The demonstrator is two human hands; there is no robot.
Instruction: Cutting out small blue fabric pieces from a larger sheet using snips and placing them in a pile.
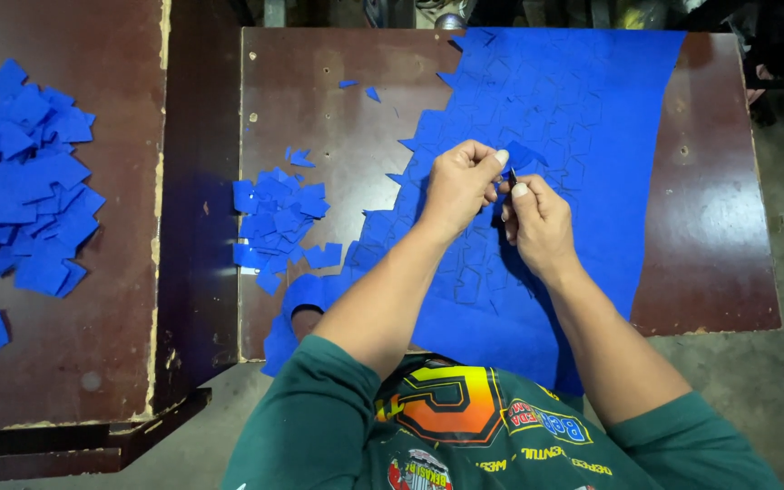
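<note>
A: Right, status. Left hand [457, 184] and right hand [537, 220] meet over the middle of the blue sheet [583, 109], both pinched narrow on one small blue piece [524, 156] held just above it.

B: Is the piece free of the sheet?

A: Can't tell. Fingers cover the join. Its upper edge sticks out at 1 o'clock from the left thumb.

B: Risk?

A: Tearing, I'd say. The sheet is scored all over with cut outlines; if a corner hangs on and gets pulled sideways, the piece or its neighbour could rip.

B: Anything holding the sheet down?

A: Only the forearms, lying across its lower part. A hard tug may lift or drag it along the table [319, 100], and its near edge already hangs off at 6 o'clock.

B: Loose pieces?

A: Small pile [276, 218] at 9 o'clock of the hands, just beside the sheet's ragged left edge. A sliding sheet could scatter it into the gap between the tables. Big pile [20, 181] on the far-left table sits well apart, probably safe.

B: Ok.
</note>
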